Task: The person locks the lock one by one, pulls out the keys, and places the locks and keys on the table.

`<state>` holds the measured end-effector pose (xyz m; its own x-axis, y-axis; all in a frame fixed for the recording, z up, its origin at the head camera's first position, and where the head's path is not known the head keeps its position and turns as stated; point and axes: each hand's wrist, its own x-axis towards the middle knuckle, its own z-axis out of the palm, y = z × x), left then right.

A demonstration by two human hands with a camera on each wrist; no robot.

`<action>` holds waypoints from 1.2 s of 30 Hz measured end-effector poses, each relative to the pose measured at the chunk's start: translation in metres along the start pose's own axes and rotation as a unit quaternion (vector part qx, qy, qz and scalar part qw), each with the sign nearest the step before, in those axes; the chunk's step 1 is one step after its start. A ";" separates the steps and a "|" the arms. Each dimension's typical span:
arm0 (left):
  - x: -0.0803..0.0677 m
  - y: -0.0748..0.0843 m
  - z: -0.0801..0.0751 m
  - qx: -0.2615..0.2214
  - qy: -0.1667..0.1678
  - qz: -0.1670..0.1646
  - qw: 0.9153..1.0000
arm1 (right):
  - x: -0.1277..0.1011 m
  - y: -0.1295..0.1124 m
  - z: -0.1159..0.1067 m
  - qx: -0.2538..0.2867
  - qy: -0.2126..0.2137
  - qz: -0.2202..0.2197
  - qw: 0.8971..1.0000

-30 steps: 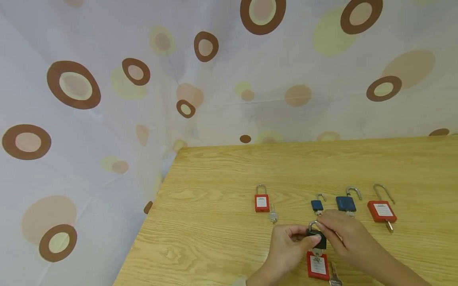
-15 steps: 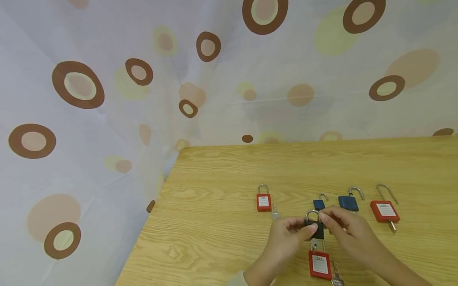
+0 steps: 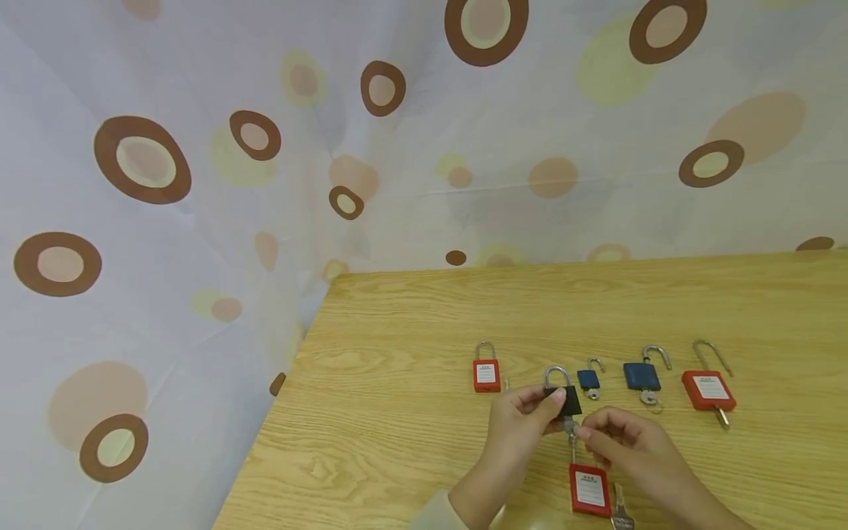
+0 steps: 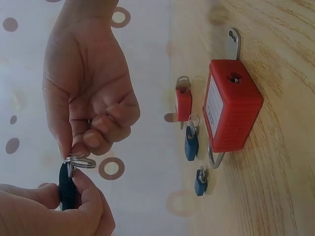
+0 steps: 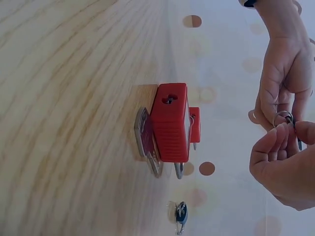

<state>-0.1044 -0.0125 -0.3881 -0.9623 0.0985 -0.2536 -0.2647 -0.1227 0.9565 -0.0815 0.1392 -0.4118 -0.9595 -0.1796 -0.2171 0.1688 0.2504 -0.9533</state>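
Black padlock is raised above the surface, gripped by the left hand; the right hand pinches its key (ring attached). Two blue padlocks lie beyond, shackles open.

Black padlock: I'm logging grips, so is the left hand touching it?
Touching: in the head view, the left hand has its thumb on the black padlock.
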 end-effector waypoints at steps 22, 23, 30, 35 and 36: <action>0.002 -0.002 0.004 -0.030 0.026 0.024 0.999 | -0.001 0.000 0.013 -0.059 0.082 -0.053 0.994; 0.004 -0.001 0.003 -0.036 0.031 0.027 0.999 | -0.002 0.001 0.013 -0.062 0.075 -0.050 0.994; 0.018 0.013 -0.015 -0.059 0.066 0.054 0.995 | -0.007 0.009 0.017 -0.071 0.035 -0.006 0.997; 0.020 0.012 -0.021 -0.017 0.059 0.048 0.997 | -0.003 0.008 0.012 -0.093 0.057 -0.022 0.994; 0.021 0.011 -0.022 -0.003 0.061 0.047 0.997 | -0.002 0.008 0.011 -0.096 0.063 -0.025 0.993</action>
<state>-0.1292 -0.0334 -0.3865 -0.9833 -0.0343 -0.1786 -0.1728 -0.1310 0.9762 -0.0759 0.1306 -0.4209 -0.9883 -0.0788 -0.1305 0.0854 0.4225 -0.9023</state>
